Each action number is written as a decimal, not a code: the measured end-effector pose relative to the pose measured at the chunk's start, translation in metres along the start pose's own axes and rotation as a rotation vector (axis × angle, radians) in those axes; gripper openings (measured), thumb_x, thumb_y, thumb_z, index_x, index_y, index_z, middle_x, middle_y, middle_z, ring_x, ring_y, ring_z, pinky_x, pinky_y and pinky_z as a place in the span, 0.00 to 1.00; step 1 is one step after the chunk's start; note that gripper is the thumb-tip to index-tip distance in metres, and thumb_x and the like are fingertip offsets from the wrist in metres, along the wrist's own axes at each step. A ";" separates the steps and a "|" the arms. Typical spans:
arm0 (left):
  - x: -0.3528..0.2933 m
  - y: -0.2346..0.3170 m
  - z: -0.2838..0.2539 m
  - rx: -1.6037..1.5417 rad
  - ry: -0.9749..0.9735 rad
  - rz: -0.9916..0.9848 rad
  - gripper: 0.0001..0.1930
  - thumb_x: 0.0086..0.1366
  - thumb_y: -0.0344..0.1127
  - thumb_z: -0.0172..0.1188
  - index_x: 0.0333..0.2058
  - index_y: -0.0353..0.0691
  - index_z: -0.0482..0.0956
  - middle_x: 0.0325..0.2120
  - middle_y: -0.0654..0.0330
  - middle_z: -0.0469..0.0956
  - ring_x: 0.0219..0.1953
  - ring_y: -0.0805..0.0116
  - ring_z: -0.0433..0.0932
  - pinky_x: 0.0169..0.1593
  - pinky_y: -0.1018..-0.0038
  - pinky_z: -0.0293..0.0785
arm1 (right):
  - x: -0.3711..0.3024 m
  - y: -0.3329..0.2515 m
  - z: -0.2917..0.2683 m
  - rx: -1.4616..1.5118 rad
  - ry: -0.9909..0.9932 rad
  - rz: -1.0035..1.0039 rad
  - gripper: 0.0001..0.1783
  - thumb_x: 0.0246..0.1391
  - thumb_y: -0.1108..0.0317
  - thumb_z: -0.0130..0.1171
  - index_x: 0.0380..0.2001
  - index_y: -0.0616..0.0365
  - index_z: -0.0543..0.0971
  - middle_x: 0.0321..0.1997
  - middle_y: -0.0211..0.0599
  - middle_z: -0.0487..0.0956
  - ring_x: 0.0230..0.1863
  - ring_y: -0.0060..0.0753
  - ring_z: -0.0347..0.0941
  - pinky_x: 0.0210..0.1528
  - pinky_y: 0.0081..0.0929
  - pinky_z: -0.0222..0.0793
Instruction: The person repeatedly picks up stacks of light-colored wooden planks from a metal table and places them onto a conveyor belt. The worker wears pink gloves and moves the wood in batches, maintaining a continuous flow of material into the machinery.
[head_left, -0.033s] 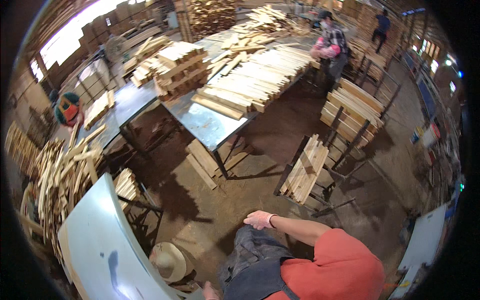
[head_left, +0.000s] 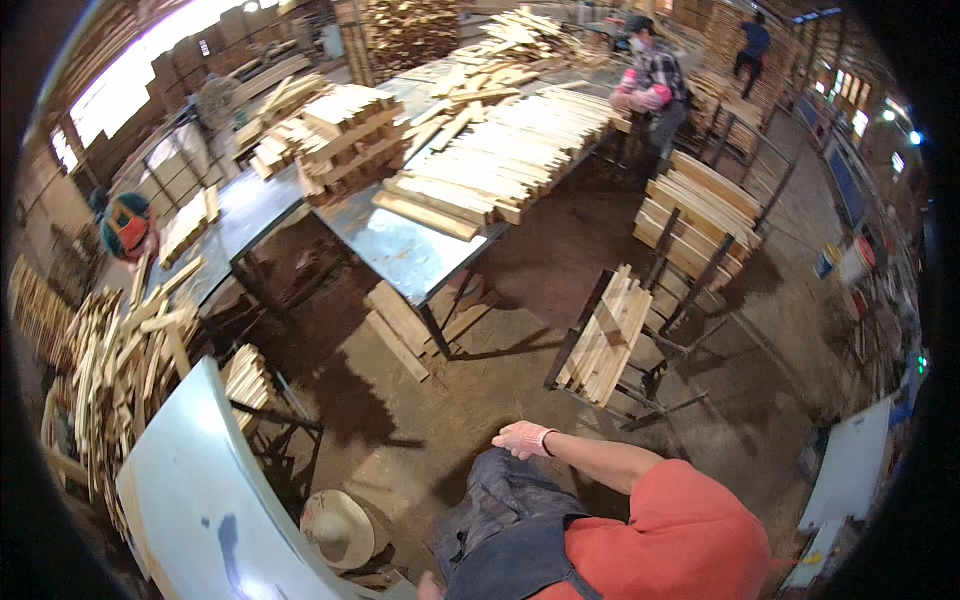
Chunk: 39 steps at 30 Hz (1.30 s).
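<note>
head view: right hand at knee, left hand at frame edge

right hand, in a pale pink glove, sits at the knee end of the dark cloth over the lap; fingers bent, can't tell if they grip the cloth. left hand cut off by the lower edge, beside the cloth and near the corner of the pale table; can't tell wide, narrow or holding. right arm out in a red sleeve.

hat, round and pale, low beside the pale table. heap of sticks beyond that table, far left. ahead, metal table with a long row of strips across it; planks on the floor by its leg. right of that, a few laths on a dark frame, thicker boards stacked behind. co-worker in a checked shirt and pink gloves at the row's far end; another person by a table at left.
</note>
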<state>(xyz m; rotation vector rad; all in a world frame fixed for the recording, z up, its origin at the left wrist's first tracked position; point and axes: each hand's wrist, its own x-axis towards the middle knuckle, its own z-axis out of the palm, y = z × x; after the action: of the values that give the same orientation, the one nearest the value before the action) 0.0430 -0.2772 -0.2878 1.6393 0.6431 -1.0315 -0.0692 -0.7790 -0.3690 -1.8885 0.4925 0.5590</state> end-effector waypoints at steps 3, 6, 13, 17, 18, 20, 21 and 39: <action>0.013 0.011 0.018 0.079 0.014 -0.165 0.11 0.72 0.36 0.61 0.43 0.33 0.85 0.33 0.61 0.82 0.35 0.69 0.78 0.41 0.67 0.74 | -0.024 -0.003 0.005 -0.071 0.170 0.108 0.10 0.63 0.63 0.61 0.45 0.51 0.77 0.38 0.42 0.83 0.44 0.52 0.84 0.45 0.51 0.80; 0.041 0.049 0.057 0.165 -0.059 -0.245 0.12 0.72 0.37 0.61 0.42 0.33 0.85 0.32 0.61 0.81 0.35 0.68 0.78 0.41 0.65 0.74 | -0.061 0.069 0.035 -0.368 0.327 0.154 0.10 0.64 0.60 0.62 0.39 0.55 0.80 0.34 0.38 0.83 0.36 0.44 0.79 0.38 0.44 0.75; 0.135 0.177 0.092 0.224 -0.096 -0.245 0.12 0.70 0.39 0.62 0.39 0.34 0.84 0.30 0.60 0.80 0.33 0.65 0.77 0.40 0.62 0.74 | -0.049 -0.004 -0.008 0.473 0.283 0.857 0.20 0.65 0.50 0.63 0.38 0.59 0.87 0.34 0.38 0.85 0.33 0.41 0.79 0.37 0.42 0.74; 0.209 0.272 0.119 0.255 -0.090 -0.241 0.12 0.69 0.40 0.62 0.37 0.35 0.84 0.29 0.60 0.79 0.32 0.63 0.77 0.40 0.60 0.73 | -0.001 0.015 -0.084 0.103 0.243 0.656 0.25 0.68 0.47 0.56 0.44 0.59 0.86 0.40 0.48 0.87 0.40 0.53 0.82 0.43 0.49 0.75; 0.233 0.301 0.117 0.245 -0.046 -0.217 0.12 0.69 0.41 0.62 0.36 0.35 0.84 0.29 0.60 0.79 0.32 0.63 0.77 0.40 0.60 0.73 | 0.022 0.008 -0.108 -0.038 0.239 0.564 0.27 0.68 0.45 0.56 0.47 0.60 0.86 0.43 0.51 0.88 0.44 0.56 0.82 0.47 0.51 0.75; 0.275 0.359 0.113 0.206 0.067 -0.156 0.13 0.68 0.41 0.62 0.35 0.36 0.84 0.28 0.60 0.78 0.32 0.62 0.77 0.39 0.59 0.73 | 0.070 -0.043 -0.186 0.074 0.387 0.561 0.34 0.67 0.42 0.56 0.57 0.65 0.82 0.56 0.58 0.85 0.58 0.58 0.80 0.60 0.48 0.73; 0.299 0.390 0.122 0.205 0.110 -0.120 0.13 0.68 0.42 0.62 0.35 0.36 0.84 0.28 0.60 0.78 0.31 0.61 0.76 0.39 0.58 0.73 | 0.087 -0.052 -0.208 0.368 0.593 0.600 0.39 0.66 0.41 0.57 0.62 0.69 0.79 0.63 0.60 0.82 0.65 0.57 0.78 0.67 0.44 0.71; 0.346 0.679 0.697 1.007 -0.021 0.546 0.46 0.68 0.64 0.60 0.69 0.27 0.71 0.70 0.25 0.65 0.71 0.30 0.65 0.74 0.49 0.61 | 0.205 0.054 -0.736 0.865 1.485 0.148 0.50 0.67 0.60 0.65 0.81 0.65 0.50 0.80 0.68 0.63 0.81 0.51 0.62 0.79 0.35 0.59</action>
<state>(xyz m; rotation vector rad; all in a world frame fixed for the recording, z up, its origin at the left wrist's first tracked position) 0.5512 -1.1764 -0.3172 2.4509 -0.4445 -0.9966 0.1777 -1.4991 -0.2834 -1.0971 1.5020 -0.9914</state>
